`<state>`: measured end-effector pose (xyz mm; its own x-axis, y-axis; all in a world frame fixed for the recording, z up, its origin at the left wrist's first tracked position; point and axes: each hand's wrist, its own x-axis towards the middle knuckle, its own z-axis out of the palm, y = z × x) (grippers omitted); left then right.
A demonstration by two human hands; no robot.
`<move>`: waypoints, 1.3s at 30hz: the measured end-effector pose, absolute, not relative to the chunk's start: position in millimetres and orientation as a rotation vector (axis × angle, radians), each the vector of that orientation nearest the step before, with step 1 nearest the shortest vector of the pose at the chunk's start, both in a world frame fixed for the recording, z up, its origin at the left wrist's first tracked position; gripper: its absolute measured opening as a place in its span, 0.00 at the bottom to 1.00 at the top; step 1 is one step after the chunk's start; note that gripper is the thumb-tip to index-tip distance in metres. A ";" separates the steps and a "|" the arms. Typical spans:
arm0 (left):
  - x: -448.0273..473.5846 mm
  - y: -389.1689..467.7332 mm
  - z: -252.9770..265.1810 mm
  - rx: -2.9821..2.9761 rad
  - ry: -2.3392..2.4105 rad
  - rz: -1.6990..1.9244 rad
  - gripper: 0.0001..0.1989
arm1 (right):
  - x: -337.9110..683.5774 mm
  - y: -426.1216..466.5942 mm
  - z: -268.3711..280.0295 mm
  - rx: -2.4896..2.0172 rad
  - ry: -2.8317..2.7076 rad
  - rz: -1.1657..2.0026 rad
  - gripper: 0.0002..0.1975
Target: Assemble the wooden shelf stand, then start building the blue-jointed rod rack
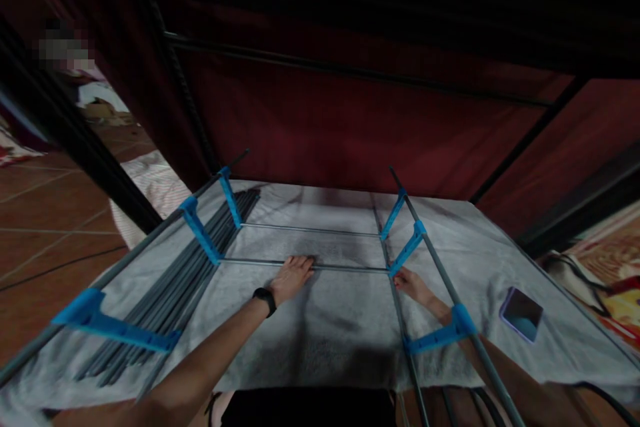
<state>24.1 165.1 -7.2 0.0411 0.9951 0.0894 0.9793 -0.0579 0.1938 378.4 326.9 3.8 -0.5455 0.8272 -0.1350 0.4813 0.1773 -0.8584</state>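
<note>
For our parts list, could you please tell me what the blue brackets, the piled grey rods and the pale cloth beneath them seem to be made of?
Blue brackets: probably moulded plastic, satin, judging by their even, solid colour. Piled grey rods: likely metal, dull-finished, from their faint sheen, though grey plastic is possible. Pale cloth: soft matt fabric, shown by its creases; fibre unclear.

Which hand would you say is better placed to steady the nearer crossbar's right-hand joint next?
Probably the right hand: it is close beside that joint's blue bracket, while the left hand is farther along the crossbar.
</note>
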 end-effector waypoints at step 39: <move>2.6 -97.5 208.1 0.983 3.311 -0.085 0.26 | 437.5 282.3 172.0 -1.688 -2.176 0.940 0.39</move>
